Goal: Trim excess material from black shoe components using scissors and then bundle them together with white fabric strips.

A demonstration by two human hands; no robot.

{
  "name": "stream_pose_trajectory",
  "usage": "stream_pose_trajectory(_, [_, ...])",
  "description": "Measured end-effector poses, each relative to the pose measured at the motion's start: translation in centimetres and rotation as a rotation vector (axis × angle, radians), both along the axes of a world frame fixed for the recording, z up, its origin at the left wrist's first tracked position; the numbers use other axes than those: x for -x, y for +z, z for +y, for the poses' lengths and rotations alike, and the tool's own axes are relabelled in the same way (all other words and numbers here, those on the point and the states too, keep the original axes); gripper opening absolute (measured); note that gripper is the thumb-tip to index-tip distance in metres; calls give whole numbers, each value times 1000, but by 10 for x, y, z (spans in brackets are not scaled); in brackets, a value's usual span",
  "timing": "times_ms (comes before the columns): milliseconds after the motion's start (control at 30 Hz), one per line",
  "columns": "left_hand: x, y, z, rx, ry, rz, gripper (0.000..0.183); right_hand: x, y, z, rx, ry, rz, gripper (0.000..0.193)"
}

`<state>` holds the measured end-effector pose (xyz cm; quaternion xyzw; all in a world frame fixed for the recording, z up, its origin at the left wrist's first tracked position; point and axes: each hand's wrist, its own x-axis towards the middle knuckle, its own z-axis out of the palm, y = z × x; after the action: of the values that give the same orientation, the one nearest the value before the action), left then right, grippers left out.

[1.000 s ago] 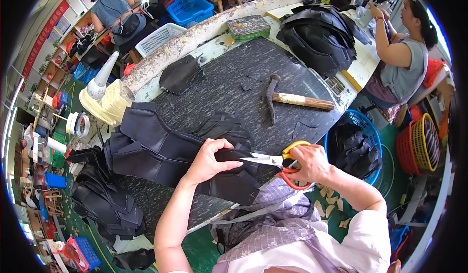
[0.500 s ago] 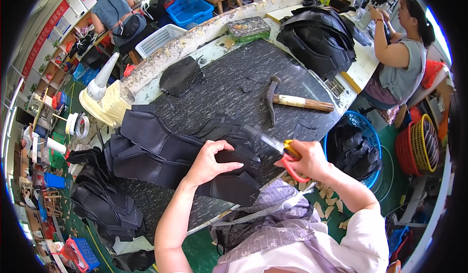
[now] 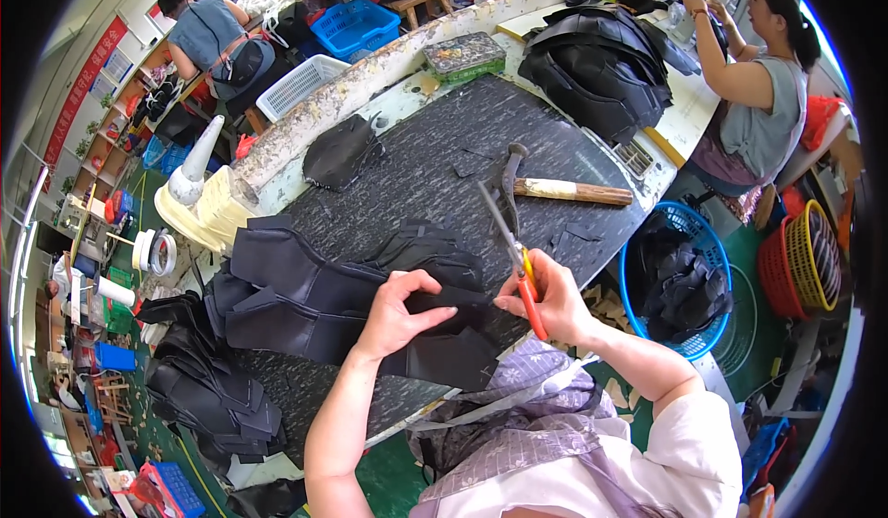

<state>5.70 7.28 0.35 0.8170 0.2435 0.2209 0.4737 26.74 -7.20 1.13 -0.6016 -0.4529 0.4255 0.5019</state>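
Observation:
My left hand point(image 3: 393, 319) rests on black leather-like pieces point(image 3: 301, 310), thumb and forefinger spread in a curve; the other fingers are partly hidden. The pieces overlap, joined in a row across the near part of the bench. Just right of them, my right hand point(image 3: 555, 305) holds scissors point(image 3: 528, 282) with red and yellow handles. Their blades point up and away from me, the tips near the head of a hammer point(image 3: 573, 191) lying on the bench. Behind my left hand lies a pile of smaller dark pieces point(image 3: 425, 248).
A black stack point(image 3: 597, 69) stands at the far right, near a seated co-worker point(image 3: 763, 102). More black pieces point(image 3: 208, 388) hang over the left edge. Right of the bench is a blue basket point(image 3: 680, 340) of dark scraps. A pale cone point(image 3: 192, 166) rises at the left.
The scissors have turned more upright, and my right hand has drawn slightly left. My left hand has stayed nearly in place on the black pieces.

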Motion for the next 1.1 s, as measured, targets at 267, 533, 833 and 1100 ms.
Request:
stream_pose_trajectory(267, [9,-6,8,129,12,-80,31,-40,18,-62,166,105,-478,48])
stream_pose_trajectory(533, [5,-5,9,158,2,-66,33,-29,16,-76,203,245,-846,62])
stream_pose_trajectory(833, [6,-3,9,86,-24,-23,34,-31,6,-77,55,223,-788,49])
stream_pose_trajectory(1100, [6,8,13,85,-173,-87,16,-32,8,-82,385,3,-133,38])
